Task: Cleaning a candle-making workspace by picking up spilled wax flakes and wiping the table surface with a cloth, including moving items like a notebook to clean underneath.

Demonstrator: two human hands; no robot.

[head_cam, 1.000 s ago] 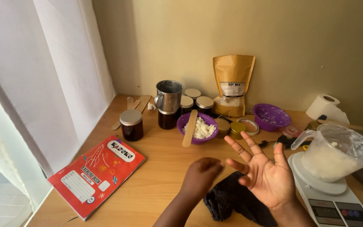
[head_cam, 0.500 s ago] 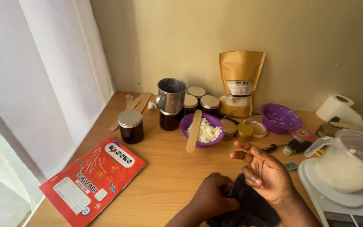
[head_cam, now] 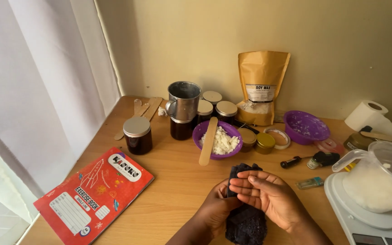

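holding one dark cloth (head_cam: 246, 218) between two hands: left hand (head_cam: 216, 209), right hand (head_cam: 268, 197).

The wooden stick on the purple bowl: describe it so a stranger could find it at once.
Start at the tan standing pouch against the back wall. Just in front and left sits a purple bowl holding white flakes. The wooden stick lies flat across its rim, unlike the other sticks lying on the table near the curtain.

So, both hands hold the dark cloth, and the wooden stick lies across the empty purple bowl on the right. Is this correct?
Not quite. In the head view the wooden stick lies across the purple bowl of white flakes, near the middle, not the empty purple bowl on the right. The rest holds: the left hand and right hand both hold the dark cloth.
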